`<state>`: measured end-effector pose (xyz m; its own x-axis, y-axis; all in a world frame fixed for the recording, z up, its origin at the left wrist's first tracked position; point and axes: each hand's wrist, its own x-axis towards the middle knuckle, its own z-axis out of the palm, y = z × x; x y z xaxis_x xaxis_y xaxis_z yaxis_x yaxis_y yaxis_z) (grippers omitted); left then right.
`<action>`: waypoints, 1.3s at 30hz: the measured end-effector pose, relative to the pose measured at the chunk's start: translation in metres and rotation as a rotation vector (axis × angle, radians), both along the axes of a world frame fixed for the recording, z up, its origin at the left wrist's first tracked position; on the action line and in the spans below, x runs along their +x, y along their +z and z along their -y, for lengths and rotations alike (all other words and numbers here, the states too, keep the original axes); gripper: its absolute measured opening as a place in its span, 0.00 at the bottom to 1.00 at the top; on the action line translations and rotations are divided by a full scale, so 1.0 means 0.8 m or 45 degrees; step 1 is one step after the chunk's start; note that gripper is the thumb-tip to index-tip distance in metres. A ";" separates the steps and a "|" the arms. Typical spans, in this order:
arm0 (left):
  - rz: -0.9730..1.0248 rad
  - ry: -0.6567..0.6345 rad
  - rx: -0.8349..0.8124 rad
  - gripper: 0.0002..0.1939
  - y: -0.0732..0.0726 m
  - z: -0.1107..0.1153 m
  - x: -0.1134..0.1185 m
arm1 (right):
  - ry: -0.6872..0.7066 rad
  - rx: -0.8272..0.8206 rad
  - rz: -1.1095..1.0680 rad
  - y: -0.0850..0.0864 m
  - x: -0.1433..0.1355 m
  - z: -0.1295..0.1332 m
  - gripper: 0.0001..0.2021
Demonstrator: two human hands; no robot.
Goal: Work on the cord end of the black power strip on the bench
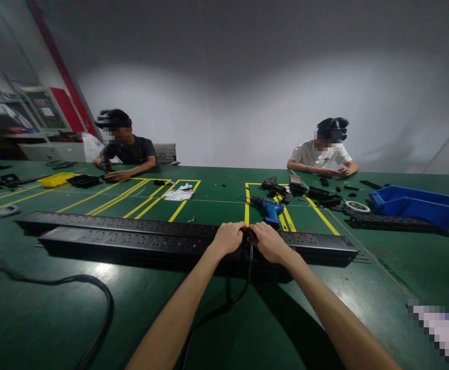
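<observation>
Two long black power strips with rows of sockets, a rear one (320, 241) and a front one (120, 240), lie side by side across the green table. My left hand (228, 238) is closed over the strips near the middle, its fingertips by a black plug; what it grips is hidden. Close beside it, my right hand (269, 240) has its fingers closed on the black plug (251, 234). From the plug a black cable (243, 293) hangs down over the front strip and runs toward me.
Behind the strips lies a blue power drill (268, 206). A blue bin (413, 203) and a tape roll (357, 206) are at right. Papers (180, 192), a yellow tray (55, 180) and a loose cable (106, 303) are further left. Two people sit across the table (216, 177).
</observation>
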<state>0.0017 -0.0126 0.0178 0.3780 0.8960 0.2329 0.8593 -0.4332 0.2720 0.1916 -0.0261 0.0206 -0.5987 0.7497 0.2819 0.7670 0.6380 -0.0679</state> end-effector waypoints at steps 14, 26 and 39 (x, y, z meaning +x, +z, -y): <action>0.011 0.010 -0.008 0.17 -0.003 -0.003 -0.001 | 0.004 0.002 -0.065 -0.010 -0.004 -0.017 0.11; 0.004 0.010 -0.023 0.17 0.000 -0.001 -0.001 | 0.000 -0.395 -0.520 -0.002 0.007 -0.020 0.17; 0.051 -0.033 0.007 0.17 -0.006 -0.005 -0.002 | 0.049 -0.442 -0.578 -0.002 0.007 -0.019 0.21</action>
<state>-0.0002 -0.0089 0.0131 0.3914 0.8847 0.2531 0.8361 -0.4568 0.3038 0.1972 -0.0105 0.0193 -0.5034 0.8245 0.2583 0.5888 0.5461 -0.5958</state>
